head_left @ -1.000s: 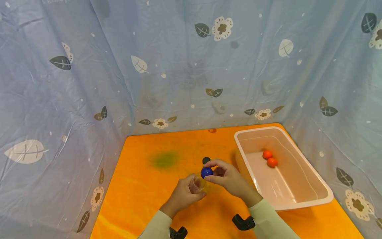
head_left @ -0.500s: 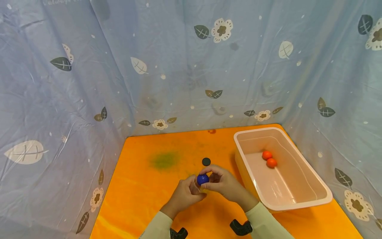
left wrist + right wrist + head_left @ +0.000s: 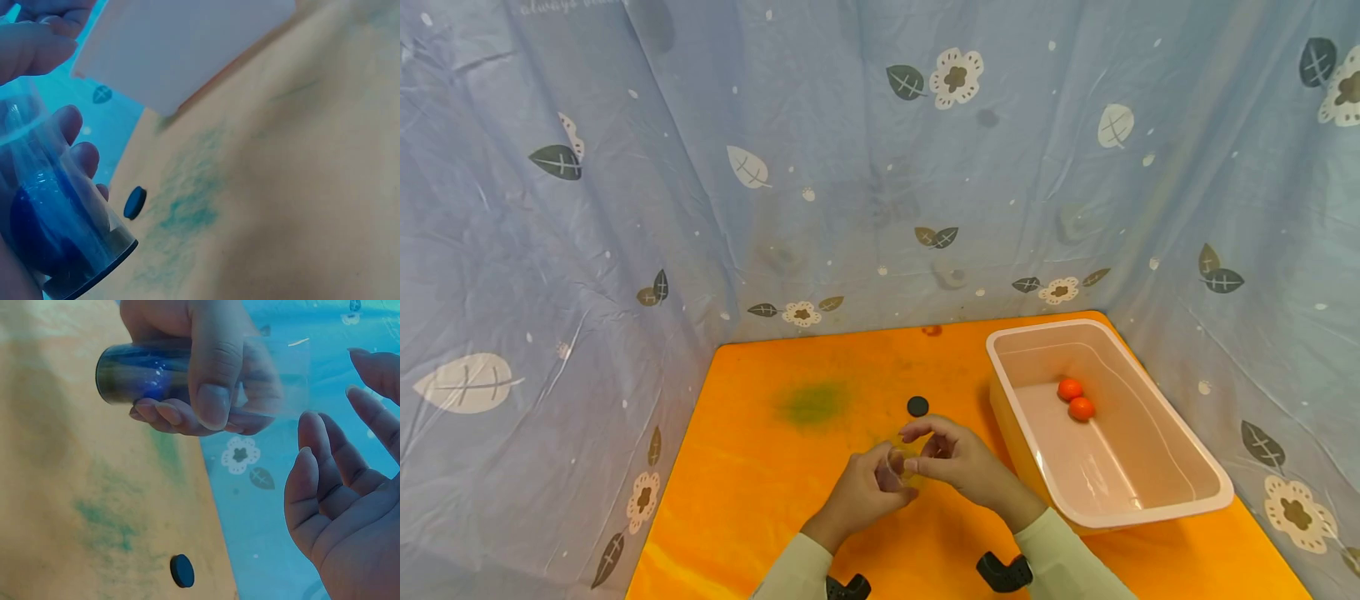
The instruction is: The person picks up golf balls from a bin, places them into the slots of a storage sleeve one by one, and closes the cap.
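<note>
Wrapping its thumb and fingers round a clear tube [image 3: 289,378], the left hand [image 3: 861,486] holds it above the orange counter [image 3: 752,517]; we see a blue ball [image 3: 40,222] inside, near the dark base. Farther back, a black disc [image 3: 917,406] lies on the counter. By the tube's mouth we find the right hand [image 3: 961,458], bare, fingers parted and bent; we cannot tell whether it touches the rim. Rightmost stands a pale tub [image 3: 1127,467] with two orange-red balls [image 3: 1081,409] inside.
</note>
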`<action>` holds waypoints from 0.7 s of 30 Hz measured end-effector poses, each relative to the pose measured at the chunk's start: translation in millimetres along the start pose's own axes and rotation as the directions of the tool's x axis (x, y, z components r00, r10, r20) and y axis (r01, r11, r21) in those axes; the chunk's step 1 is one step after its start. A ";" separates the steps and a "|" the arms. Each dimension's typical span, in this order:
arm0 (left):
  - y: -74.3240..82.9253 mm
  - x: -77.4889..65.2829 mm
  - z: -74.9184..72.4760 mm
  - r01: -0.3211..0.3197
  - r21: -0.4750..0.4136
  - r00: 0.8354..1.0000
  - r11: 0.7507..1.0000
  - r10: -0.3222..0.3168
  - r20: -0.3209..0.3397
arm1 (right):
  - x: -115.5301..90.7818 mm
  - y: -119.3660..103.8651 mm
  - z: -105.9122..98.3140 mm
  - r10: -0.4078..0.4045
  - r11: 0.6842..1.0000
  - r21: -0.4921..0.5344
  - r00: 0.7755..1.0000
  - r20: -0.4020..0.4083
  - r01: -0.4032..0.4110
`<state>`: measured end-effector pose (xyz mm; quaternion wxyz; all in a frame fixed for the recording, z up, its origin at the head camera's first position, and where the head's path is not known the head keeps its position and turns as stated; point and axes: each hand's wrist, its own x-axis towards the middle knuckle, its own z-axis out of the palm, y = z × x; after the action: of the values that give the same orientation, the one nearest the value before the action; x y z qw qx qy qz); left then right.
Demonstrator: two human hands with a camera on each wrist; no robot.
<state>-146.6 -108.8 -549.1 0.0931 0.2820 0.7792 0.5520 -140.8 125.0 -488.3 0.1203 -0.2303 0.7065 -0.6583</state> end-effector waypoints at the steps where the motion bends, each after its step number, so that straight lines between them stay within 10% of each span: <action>1: 0.1 -0.2 0.0 0.002 0.001 1.000 1.000 -0.002 -0.002 | 0.1 -0.1 -0.2 -0.001 1.000 -0.003 1.000 -0.002 0.001; 21: -5.0 -4.4 1.7 0.036 -0.014 0.999 0.999 -0.036 -0.001 | 7.6 -18.7 -18.3 -0.111 0.993 -0.059 0.991 -0.077 0.106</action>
<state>-143.8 -111.0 -555.0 0.1045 0.2671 0.7804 0.5557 -152.9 136.9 -466.9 0.0494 -0.2450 0.7149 -0.6530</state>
